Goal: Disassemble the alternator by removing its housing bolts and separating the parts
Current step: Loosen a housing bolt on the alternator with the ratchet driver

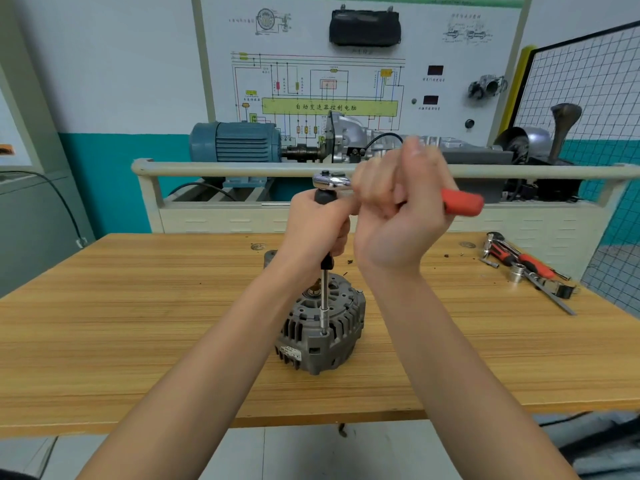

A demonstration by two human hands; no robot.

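A grey alternator (322,327) stands upright on the wooden table (138,323), near its middle. A long extension bar (324,299) rises from a housing bolt on the alternator's near rim up to a ratchet head (330,180). My left hand (317,226) grips the black upper part of the extension bar just under the ratchet head. My right hand (401,209) grips the ratchet's handle, whose red end (462,202) sticks out to the right. The right hand is blurred.
Spare ratchets, sockets and a file (526,268) lie at the table's right end. A small metal part (270,256) sits behind the alternator. A training bench with a blue motor (235,142) and a rail (242,168) stands behind the table. Wire mesh (595,98) is at the right.
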